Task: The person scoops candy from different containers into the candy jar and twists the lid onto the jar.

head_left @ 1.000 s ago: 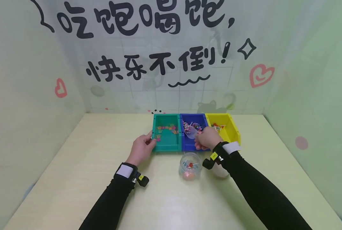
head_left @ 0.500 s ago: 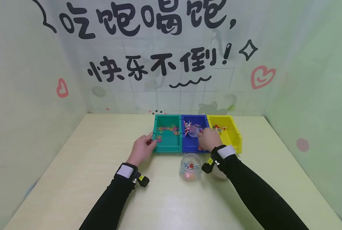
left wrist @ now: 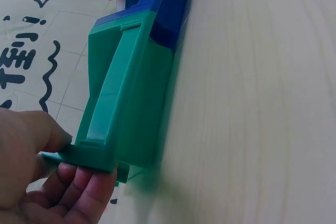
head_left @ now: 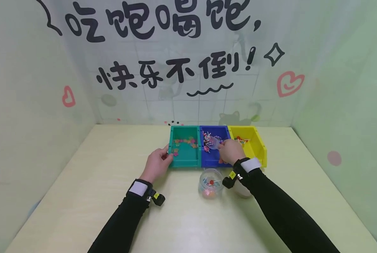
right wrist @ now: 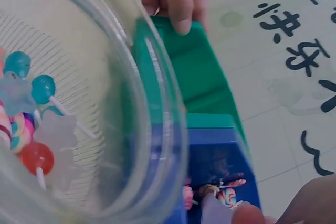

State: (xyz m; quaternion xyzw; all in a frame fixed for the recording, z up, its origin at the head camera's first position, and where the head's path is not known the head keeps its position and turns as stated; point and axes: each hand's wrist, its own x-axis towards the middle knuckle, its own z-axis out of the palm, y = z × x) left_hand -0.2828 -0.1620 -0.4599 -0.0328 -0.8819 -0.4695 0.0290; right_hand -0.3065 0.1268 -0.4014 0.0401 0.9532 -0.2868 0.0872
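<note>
My left hand (head_left: 157,163) pinches the left rim of a green bin (head_left: 185,157), thumb on top and fingers beneath in the left wrist view. Inside that bin lie small orange and pink star-shaped pieces (head_left: 192,141). My right hand (head_left: 231,151) holds a translucent scoop (head_left: 213,143), its bowl down in the adjoining blue bin (head_left: 210,160). Striped swirl lollipops (right wrist: 228,198) lie around the scoop. How the right fingers wrap the handle is partly hidden. Just in front of the blue bin stands a clear open jar (right wrist: 142,103) with round red and blue lollipops (right wrist: 38,158) inside.
A yellow bin (head_left: 255,147) with lollipops (head_left: 240,140) adjoins the blue one on the right. A pale round object (head_left: 243,189) lies on the table (head_left: 176,225), partly under my right wrist. A printed backdrop (head_left: 163,109) rises behind the bins.
The scoop and my right hand have shifted slightly within the blue bin. Some swirl lollipops have moved beside the scoop's left edge. My left hand keeps its place on the green rim.
</note>
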